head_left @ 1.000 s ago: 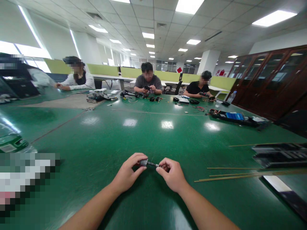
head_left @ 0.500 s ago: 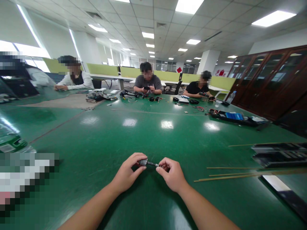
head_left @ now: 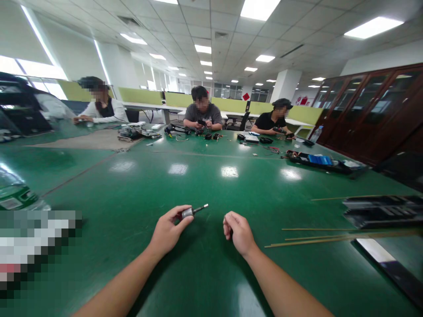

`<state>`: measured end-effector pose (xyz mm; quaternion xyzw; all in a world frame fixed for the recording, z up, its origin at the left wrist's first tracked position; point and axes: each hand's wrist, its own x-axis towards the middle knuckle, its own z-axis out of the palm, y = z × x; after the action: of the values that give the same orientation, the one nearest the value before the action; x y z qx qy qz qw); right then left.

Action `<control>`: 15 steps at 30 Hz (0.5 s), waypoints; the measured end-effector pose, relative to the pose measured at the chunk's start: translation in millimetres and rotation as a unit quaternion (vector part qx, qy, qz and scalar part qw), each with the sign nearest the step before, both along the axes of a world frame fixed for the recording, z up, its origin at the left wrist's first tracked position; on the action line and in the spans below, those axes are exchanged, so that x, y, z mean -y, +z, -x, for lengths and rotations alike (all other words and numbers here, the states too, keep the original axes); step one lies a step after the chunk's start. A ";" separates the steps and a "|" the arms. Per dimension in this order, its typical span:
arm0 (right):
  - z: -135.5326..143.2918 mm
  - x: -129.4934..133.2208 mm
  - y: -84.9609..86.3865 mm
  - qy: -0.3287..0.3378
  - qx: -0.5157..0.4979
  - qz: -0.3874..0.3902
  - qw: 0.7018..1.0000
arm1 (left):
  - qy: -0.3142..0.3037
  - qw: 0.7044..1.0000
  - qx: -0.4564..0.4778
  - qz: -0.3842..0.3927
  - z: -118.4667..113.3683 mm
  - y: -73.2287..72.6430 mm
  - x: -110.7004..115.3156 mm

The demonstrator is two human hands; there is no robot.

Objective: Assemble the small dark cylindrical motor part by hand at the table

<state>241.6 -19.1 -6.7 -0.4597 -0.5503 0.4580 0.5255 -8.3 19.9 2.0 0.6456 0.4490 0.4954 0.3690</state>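
Observation:
Between the thumb and fingers of my left hand (head_left: pixel 170 231) is a small silver motor-like part (head_left: pixel 187 213), its thin dark shaft with a bright tip pointing up and to the right. My right hand (head_left: pixel 239 232) is held a short way to the right of the shaft tip, not touching it. Its fingers are curled together, and whatever they hold, if anything, is hidden. Both hands are over the green table (head_left: pixel 205 273).
Thin sticks (head_left: pixel 307 240), black parts (head_left: pixel 380 211) and a black-and-white flat object (head_left: pixel 390 264) lie at the right. A plastic bottle (head_left: pixel 20 193) is at the left. A black tray (head_left: pixel 330 164) sits farther back. Three people work across the table.
My right hand has come off the shaft tip and the hands are farther apart. My left hand has moved left, and the shaft now tilts upward.

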 end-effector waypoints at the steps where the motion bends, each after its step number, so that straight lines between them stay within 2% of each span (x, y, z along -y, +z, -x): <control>1: -0.4 -1.6 -2.4 0.007 -0.013 0.010 1.000 | 0.009 0.997 0.070 0.034 -0.4 -1.2 -2.1; 4: -0.7 -4.2 -7.7 0.015 -0.024 0.014 1.000 | 0.021 0.956 0.274 0.104 2.3 -1.9 -7.0; 7: -0.9 -2.8 -8.4 0.026 0.001 0.008 1.000 | 0.022 0.931 0.331 0.152 20.4 5.4 -7.4; 9: -1.0 -0.5 -6.8 0.032 0.015 0.005 0.999 | 0.018 0.934 0.304 0.186 44.1 15.1 -4.0; 11: -0.8 2.2 -4.5 0.032 0.022 0.002 0.999 | 0.023 0.952 0.239 0.191 75.7 26.2 3.1; 13: 0.0 4.8 -2.0 0.030 0.035 -0.001 0.999 | 0.068 0.976 0.132 0.160 111.5 34.4 14.0; 15: 1.3 7.4 0.4 0.026 0.054 -0.004 0.998 | 0.127 0.986 -0.003 0.111 147.0 36.0 27.7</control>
<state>240.4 -26.5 -6.3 -0.4670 -0.5914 0.4440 0.4847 -155.2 -7.7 38.1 0.5403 0.5806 0.4831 0.3709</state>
